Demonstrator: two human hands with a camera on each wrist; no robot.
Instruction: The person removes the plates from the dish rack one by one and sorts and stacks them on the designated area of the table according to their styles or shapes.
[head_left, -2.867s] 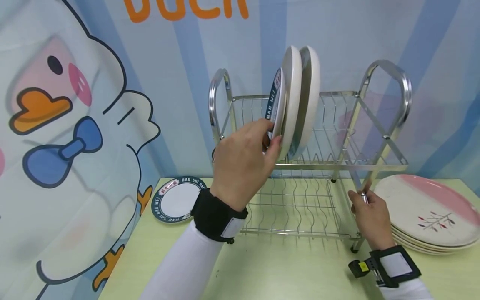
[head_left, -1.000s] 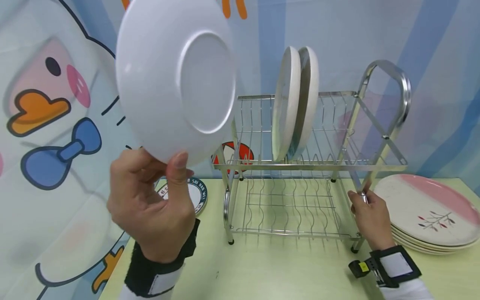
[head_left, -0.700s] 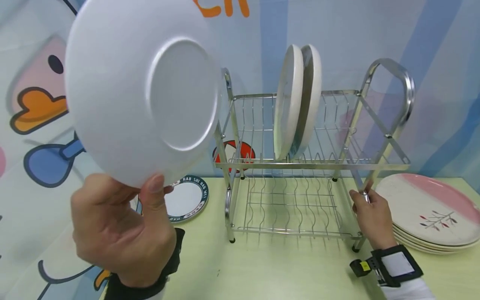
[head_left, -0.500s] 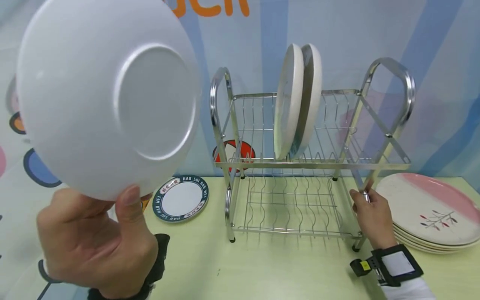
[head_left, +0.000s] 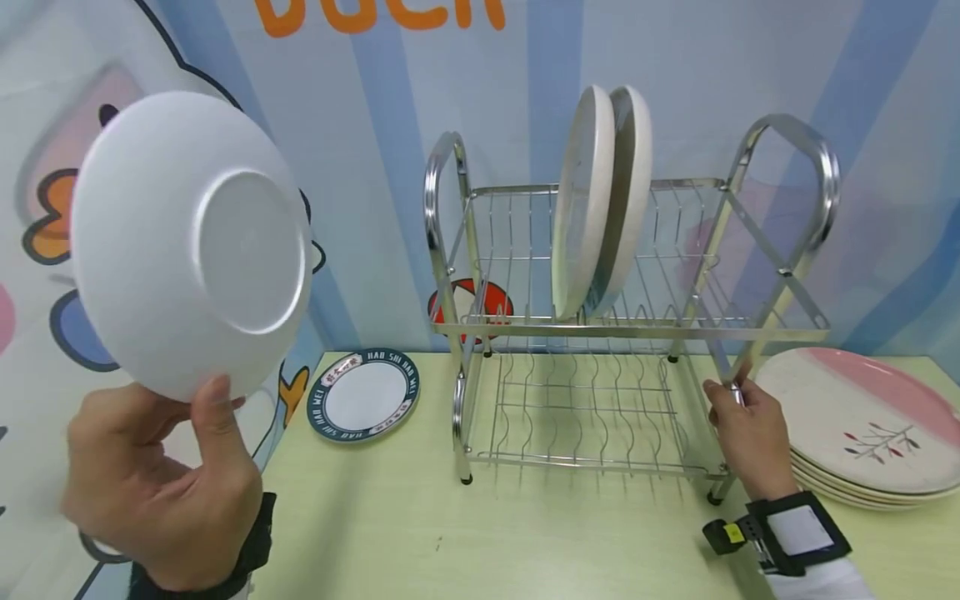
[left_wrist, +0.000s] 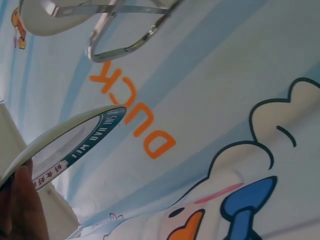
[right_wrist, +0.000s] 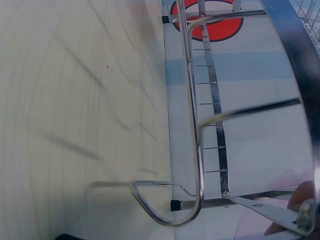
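Observation:
My left hand pinches a plate by its lower edge, thumb on the white underside that faces the head camera. In the left wrist view the same plate shows its dark green lettered rim. A similar green-rimmed plate lies face up on the table, left of the rack. The two-tier metal dish rack has two cream plates standing on edge in its upper tier. Low on the rack's right side, my right hand grips the frame. In the right wrist view only some fingers show.
A stack of large pink and cream plates sits on the table at the right, close beside my right hand. Behind the rack hangs a blue and white cloth backdrop with a cartoon duck.
My left hand has pulled the green-rimmed plate out of the upper tier and carried it left, turning its underside toward the head camera. My right hand has stayed on the rack.

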